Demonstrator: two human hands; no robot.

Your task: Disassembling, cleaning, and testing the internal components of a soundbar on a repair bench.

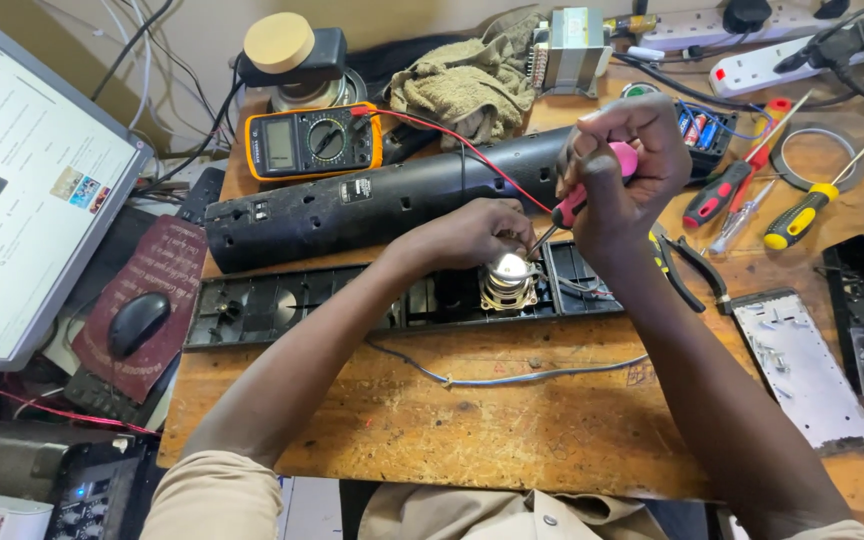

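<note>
My right hand [620,168] grips a screwdriver [592,188] with a pink and red handle, its tip pointing down at a round metal speaker driver [508,282]. My left hand [472,232] rests on that driver, fingers curled over its top edge. The driver sits in a long black speaker frame [282,308] lying across the wooden bench [512,420]. Behind it lies the long black speaker cover [372,200].
An orange multimeter [312,142] with a red lead stands at the back. Pliers [687,268], several screwdrivers [802,215], a tape roll [817,160] and a grey tray of screws [802,365] lie right. A monitor [22,190], mouse [137,322] and a grey cable [512,378] are nearby.
</note>
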